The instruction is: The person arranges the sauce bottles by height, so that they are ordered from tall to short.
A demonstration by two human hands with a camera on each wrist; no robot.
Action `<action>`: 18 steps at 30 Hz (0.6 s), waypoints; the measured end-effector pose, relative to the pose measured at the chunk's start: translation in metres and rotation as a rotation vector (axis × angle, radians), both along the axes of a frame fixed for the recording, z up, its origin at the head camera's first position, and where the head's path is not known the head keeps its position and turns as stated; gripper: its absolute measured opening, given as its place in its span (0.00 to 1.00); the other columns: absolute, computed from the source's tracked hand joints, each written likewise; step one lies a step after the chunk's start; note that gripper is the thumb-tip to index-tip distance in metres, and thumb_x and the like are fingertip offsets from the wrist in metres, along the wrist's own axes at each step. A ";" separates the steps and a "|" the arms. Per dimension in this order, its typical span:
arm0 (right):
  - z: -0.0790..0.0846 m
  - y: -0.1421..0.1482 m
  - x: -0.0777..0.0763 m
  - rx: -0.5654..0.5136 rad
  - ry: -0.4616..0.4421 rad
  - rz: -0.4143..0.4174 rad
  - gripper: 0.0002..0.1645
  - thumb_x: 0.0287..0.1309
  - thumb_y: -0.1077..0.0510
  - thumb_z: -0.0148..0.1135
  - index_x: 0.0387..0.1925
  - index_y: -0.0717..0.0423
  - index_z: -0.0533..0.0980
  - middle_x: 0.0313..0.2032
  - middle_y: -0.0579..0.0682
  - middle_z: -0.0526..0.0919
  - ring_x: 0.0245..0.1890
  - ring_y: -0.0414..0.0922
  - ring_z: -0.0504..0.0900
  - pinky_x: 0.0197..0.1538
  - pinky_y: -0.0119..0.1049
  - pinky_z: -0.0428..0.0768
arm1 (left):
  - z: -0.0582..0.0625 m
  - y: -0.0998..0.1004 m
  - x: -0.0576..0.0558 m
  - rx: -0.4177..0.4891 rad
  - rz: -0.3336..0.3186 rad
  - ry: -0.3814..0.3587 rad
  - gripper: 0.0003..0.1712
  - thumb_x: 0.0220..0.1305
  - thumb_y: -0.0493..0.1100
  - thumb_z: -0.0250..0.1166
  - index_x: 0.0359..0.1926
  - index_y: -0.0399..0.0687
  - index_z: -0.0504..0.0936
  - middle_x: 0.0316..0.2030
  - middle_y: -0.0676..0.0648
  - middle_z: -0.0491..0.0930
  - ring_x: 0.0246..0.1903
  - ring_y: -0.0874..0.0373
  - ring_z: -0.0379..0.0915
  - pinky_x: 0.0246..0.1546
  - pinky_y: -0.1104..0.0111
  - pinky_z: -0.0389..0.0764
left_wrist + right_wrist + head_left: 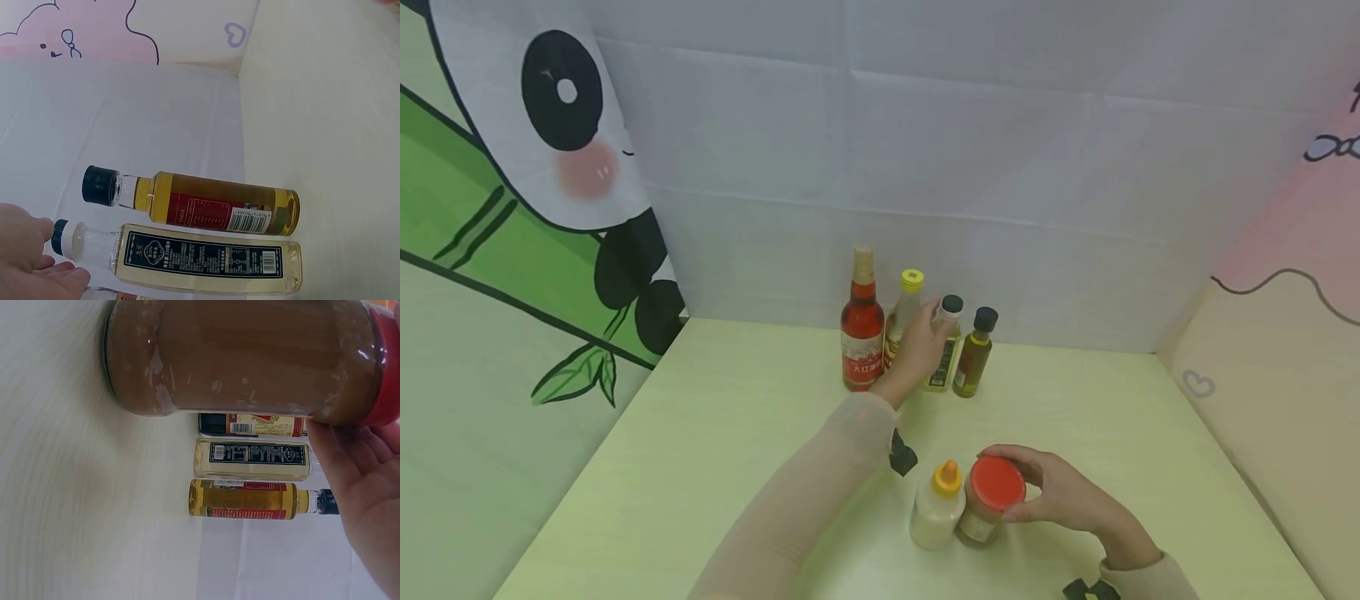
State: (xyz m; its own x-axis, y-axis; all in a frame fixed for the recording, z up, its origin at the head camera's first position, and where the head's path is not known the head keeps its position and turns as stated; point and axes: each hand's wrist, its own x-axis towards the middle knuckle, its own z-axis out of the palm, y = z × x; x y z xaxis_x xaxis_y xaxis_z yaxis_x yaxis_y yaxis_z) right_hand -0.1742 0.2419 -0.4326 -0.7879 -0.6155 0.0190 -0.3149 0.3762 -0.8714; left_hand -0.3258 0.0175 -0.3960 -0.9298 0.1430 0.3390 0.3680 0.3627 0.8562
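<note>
At the back, my left hand (920, 346) reaches to a clear square bottle (206, 259) of pale oil with a dark green cap. Its thumb and fingers are spread beside the cap, fingertips right at the cap's edge in the left wrist view. Near the front, my right hand (1063, 492) grips a glass jar (244, 359) of brown spread by its red lid (997, 483), fingers behind and thumb in front. A squeeze bottle (936, 517) with a yellow cap and orange tip stands upright just left of the jar.
Left of the square bottle stand a red-brown bottle (862, 337) with a gold top and a yellow-capped bottle (911, 292), partly hidden by the left hand. A black-capped oil bottle (973, 362) stands to its right. A white cloth wall (1000, 192) rises behind the pale table.
</note>
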 end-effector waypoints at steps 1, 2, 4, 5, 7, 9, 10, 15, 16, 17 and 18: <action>0.000 0.000 0.000 -0.003 -0.002 -0.001 0.41 0.50 0.57 0.76 0.64 0.64 0.68 0.57 0.54 0.76 0.57 0.40 0.73 0.59 0.30 0.69 | -0.001 0.000 0.000 0.003 -0.003 0.004 0.29 0.74 0.43 0.55 0.70 0.35 0.62 0.66 0.36 0.65 0.65 0.45 0.61 0.64 0.57 0.63; 0.000 0.000 0.000 -0.007 -0.001 0.001 0.41 0.50 0.58 0.75 0.64 0.64 0.68 0.57 0.55 0.76 0.58 0.40 0.73 0.59 0.30 0.69 | -0.002 -0.001 0.000 0.003 -0.005 0.002 0.29 0.74 0.43 0.55 0.70 0.35 0.62 0.66 0.36 0.65 0.65 0.45 0.62 0.64 0.57 0.64; -0.001 0.000 0.000 -0.013 -0.005 0.001 0.41 0.50 0.58 0.75 0.64 0.64 0.68 0.57 0.55 0.76 0.58 0.40 0.73 0.59 0.30 0.69 | -0.004 -0.002 0.002 0.000 -0.006 0.000 0.29 0.74 0.44 0.56 0.69 0.35 0.62 0.66 0.36 0.65 0.65 0.45 0.62 0.64 0.57 0.64; 0.000 0.000 0.000 -0.016 -0.006 0.003 0.41 0.50 0.58 0.75 0.64 0.64 0.68 0.57 0.55 0.76 0.58 0.39 0.73 0.59 0.29 0.68 | -0.005 -0.002 0.003 -0.006 -0.008 -0.002 0.29 0.74 0.44 0.56 0.70 0.35 0.62 0.66 0.36 0.65 0.65 0.44 0.62 0.64 0.57 0.65; 0.000 0.000 0.000 -0.025 0.000 0.014 0.41 0.50 0.58 0.75 0.64 0.65 0.68 0.57 0.55 0.76 0.58 0.40 0.73 0.59 0.29 0.68 | -0.006 -0.003 0.005 -0.013 -0.012 -0.007 0.30 0.73 0.44 0.57 0.70 0.35 0.61 0.66 0.36 0.65 0.64 0.44 0.63 0.63 0.57 0.66; 0.000 0.000 0.000 -0.031 0.004 0.021 0.41 0.50 0.59 0.75 0.64 0.65 0.68 0.57 0.55 0.76 0.58 0.40 0.73 0.59 0.29 0.69 | -0.007 -0.004 0.008 -0.015 -0.017 -0.010 0.31 0.73 0.44 0.57 0.70 0.35 0.61 0.66 0.37 0.65 0.64 0.45 0.64 0.62 0.57 0.67; 0.000 0.000 0.000 -0.034 0.005 0.023 0.41 0.51 0.59 0.75 0.64 0.65 0.68 0.57 0.56 0.76 0.58 0.40 0.73 0.59 0.29 0.69 | -0.008 -0.004 0.009 -0.013 -0.021 -0.013 0.31 0.72 0.45 0.58 0.70 0.35 0.61 0.66 0.37 0.65 0.64 0.45 0.64 0.62 0.57 0.67; 0.000 0.000 0.000 -0.035 0.005 0.018 0.40 0.51 0.59 0.75 0.64 0.66 0.68 0.57 0.55 0.76 0.57 0.39 0.73 0.58 0.30 0.69 | -0.007 -0.006 0.017 0.005 -0.048 -0.044 0.32 0.72 0.45 0.58 0.71 0.38 0.61 0.68 0.40 0.63 0.66 0.48 0.62 0.62 0.60 0.66; 0.000 0.000 0.000 -0.035 0.007 0.019 0.40 0.51 0.59 0.74 0.64 0.66 0.68 0.57 0.55 0.76 0.57 0.39 0.73 0.59 0.30 0.69 | -0.007 -0.006 0.019 0.011 -0.053 -0.052 0.32 0.72 0.44 0.58 0.71 0.39 0.61 0.68 0.41 0.63 0.66 0.49 0.61 0.63 0.61 0.66; -0.001 0.000 0.000 -0.033 0.007 0.019 0.40 0.51 0.59 0.74 0.64 0.66 0.68 0.57 0.55 0.76 0.57 0.39 0.73 0.59 0.30 0.69 | -0.007 -0.007 0.020 0.017 -0.059 -0.059 0.31 0.72 0.44 0.58 0.71 0.40 0.61 0.68 0.42 0.63 0.66 0.50 0.61 0.63 0.62 0.66; -0.001 0.000 -0.001 -0.030 0.009 0.019 0.40 0.51 0.59 0.74 0.64 0.66 0.68 0.57 0.55 0.76 0.57 0.39 0.73 0.59 0.30 0.69 | -0.007 -0.007 0.022 0.026 -0.066 -0.066 0.31 0.72 0.44 0.58 0.71 0.41 0.61 0.69 0.42 0.63 0.66 0.51 0.60 0.63 0.63 0.65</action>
